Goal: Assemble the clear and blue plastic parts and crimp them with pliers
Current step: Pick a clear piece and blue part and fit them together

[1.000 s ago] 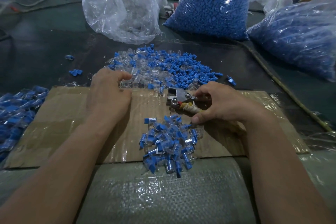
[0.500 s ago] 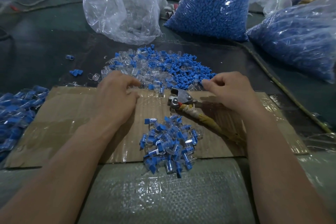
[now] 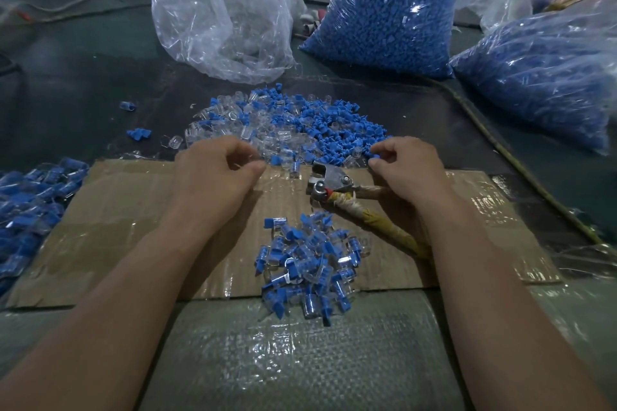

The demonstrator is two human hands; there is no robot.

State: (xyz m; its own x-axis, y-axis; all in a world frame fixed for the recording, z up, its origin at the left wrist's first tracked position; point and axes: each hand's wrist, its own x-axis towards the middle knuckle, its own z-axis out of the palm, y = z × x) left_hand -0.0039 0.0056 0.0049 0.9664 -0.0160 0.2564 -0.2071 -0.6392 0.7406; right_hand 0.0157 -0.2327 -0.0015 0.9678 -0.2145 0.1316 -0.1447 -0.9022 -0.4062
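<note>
Blue parts (image 3: 394, 27) in a clear bag (image 3: 354, 53)

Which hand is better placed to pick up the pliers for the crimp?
Right, probably. The pliers lie on the cardboard just under the right hand, handles toward that wrist, though it pinches a blue part; the left hand sits farther off.

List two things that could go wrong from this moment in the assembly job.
1. The right hand pinches a blue part just beyond the pliers, whose wrapped handles lie under that arm; pulling back may knock them.
2. The pile of assembled parts sits between both forearms; a sweep might scatter it.
</note>
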